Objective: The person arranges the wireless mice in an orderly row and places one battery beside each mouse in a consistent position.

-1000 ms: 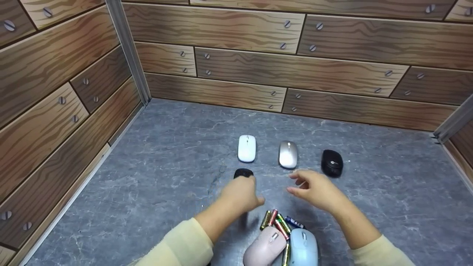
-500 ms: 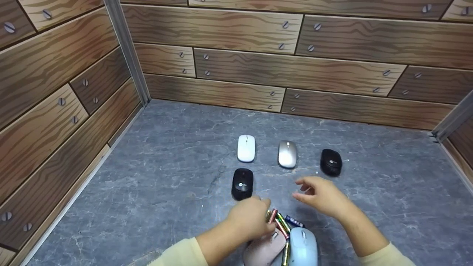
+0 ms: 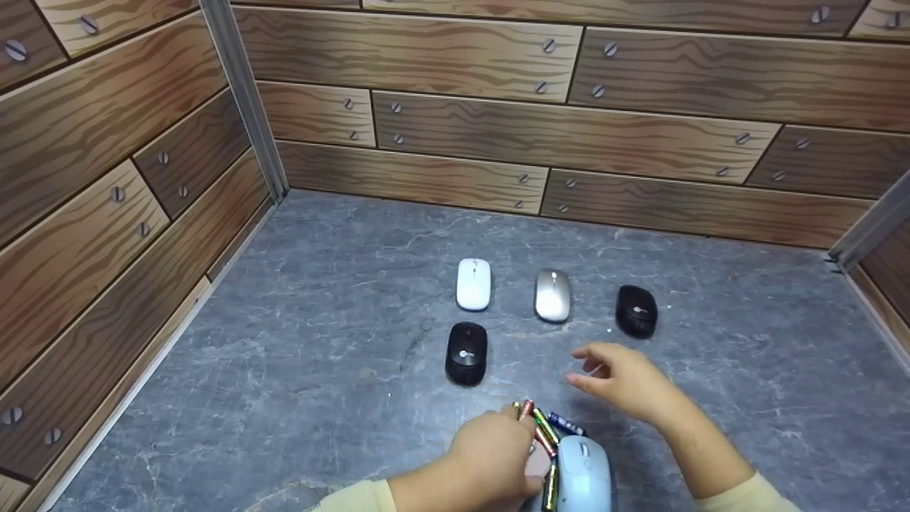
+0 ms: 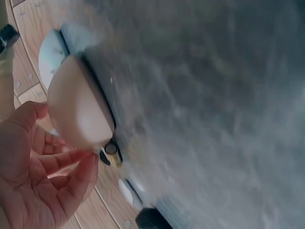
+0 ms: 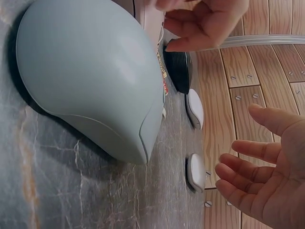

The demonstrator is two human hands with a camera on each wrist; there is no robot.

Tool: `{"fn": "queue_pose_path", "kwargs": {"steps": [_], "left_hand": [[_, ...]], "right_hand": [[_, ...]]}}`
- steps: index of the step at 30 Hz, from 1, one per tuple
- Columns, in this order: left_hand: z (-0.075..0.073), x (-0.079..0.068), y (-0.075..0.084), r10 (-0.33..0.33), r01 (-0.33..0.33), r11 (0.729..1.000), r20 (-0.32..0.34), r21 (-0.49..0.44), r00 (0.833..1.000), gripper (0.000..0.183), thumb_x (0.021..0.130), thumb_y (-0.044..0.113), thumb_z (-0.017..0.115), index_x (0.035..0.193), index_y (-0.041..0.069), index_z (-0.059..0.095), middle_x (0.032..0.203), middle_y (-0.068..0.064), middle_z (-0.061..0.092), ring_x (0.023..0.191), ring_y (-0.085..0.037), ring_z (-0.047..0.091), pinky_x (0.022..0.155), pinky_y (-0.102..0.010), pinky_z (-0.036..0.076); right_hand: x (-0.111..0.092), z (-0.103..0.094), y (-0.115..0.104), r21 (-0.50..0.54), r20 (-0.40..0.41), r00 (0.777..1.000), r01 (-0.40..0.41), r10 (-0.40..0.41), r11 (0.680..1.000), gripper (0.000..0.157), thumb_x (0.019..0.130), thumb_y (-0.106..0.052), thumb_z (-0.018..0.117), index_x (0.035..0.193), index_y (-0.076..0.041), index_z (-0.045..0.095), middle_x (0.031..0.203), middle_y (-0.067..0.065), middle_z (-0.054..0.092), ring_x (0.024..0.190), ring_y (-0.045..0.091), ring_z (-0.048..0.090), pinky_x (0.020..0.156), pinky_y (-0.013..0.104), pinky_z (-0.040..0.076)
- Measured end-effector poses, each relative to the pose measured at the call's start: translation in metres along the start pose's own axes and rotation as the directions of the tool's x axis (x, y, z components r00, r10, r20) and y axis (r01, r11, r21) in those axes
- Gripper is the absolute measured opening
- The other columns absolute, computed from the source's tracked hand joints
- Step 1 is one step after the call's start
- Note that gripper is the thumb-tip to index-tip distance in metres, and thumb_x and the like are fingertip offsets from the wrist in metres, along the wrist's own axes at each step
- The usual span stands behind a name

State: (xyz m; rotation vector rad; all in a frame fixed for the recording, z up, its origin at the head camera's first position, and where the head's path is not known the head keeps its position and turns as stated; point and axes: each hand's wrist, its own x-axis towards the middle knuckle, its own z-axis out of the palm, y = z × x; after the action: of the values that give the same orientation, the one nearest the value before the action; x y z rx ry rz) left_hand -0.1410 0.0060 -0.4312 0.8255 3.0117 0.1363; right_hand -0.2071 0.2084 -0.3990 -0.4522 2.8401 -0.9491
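Note:
My left hand (image 3: 490, 455) is over the pink computer mouse (image 3: 538, 461) at the front edge of the head view, hiding most of it. In the left wrist view, its thumb lies along one side of the pink mouse and its fingertips meet the front end, where a battery (image 4: 111, 149) shows. Several coloured batteries (image 3: 546, 428) lie beyond the mouse. Just to its right rests a light blue mouse (image 3: 586, 473). My right hand (image 3: 620, 378) hovers beyond and to the right of the blue mouse, holding nothing, its fingers loosely bent.
A black mouse (image 3: 466, 355) lies ahead of my left hand. Farther back, a white mouse (image 3: 473, 284), a silver mouse (image 3: 553, 295) and a second black mouse (image 3: 637, 311) form a row. Wood-patterned panels (image 3: 455, 117) wall in the grey marbled tabletop (image 3: 298, 341).
My left hand has let go of the nearer black mouse, leaving it on the table, and has come back to grip the pink mouse. The right hand has shifted slightly right and nearer.

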Motion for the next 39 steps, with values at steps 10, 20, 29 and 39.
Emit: {"fn": "queue_pose_path", "kwargs": {"steps": [10,20,29,39], "left_hand": [[0.002,-0.003,0.006,-0.035,0.035,0.999,0.058,0.012,0.998,0.059,0.054,0.05,0.077,0.098,0.015,0.058,0.083,-0.001,0.054,0.065,-0.016,0.054,0.05,-0.029,0.045],[0.0,-0.003,0.006,-0.043,0.043,0.999,0.085,0.004,0.995,0.054,0.052,0.046,0.079,0.093,0.017,0.057,0.08,0.0,0.053,0.065,-0.015,0.054,0.05,-0.029,0.044],[-0.008,0.0,0.006,-0.05,0.052,0.999,0.069,-0.015,0.996,0.063,0.053,0.048,0.078,0.102,0.014,0.06,0.081,-0.002,0.055,0.068,-0.017,0.056,0.053,-0.03,0.047],[-0.027,0.016,0.002,-0.078,0.079,0.997,0.045,-0.025,0.996,0.057,0.057,0.055,0.075,0.096,0.016,0.058,0.08,-0.001,0.056,0.072,-0.015,0.057,0.057,-0.03,0.049]], "right_hand": [[0.0,-0.002,0.0,0.002,0.011,1.0,-0.014,0.014,1.0,0.044,0.082,-0.032,0.067,0.111,0.0,0.06,0.096,0.013,0.063,0.085,0.025,0.061,0.077,0.042,0.05],[0.002,-0.003,0.001,0.008,0.011,1.0,-0.012,0.012,1.0,0.044,0.082,-0.033,0.067,0.11,-0.001,0.06,0.095,0.012,0.063,0.086,0.026,0.061,0.076,0.041,0.05],[0.002,-0.004,0.002,-0.013,0.004,1.0,-0.014,0.014,1.0,0.041,0.083,-0.03,0.066,0.111,-0.001,0.06,0.097,0.013,0.063,0.086,0.026,0.06,0.076,0.042,0.05],[0.003,-0.007,0.004,-0.009,0.002,1.0,-0.03,0.03,1.0,0.043,0.083,-0.034,0.065,0.112,-0.001,0.06,0.097,0.013,0.063,0.087,0.027,0.061,0.074,0.041,0.051]]}}
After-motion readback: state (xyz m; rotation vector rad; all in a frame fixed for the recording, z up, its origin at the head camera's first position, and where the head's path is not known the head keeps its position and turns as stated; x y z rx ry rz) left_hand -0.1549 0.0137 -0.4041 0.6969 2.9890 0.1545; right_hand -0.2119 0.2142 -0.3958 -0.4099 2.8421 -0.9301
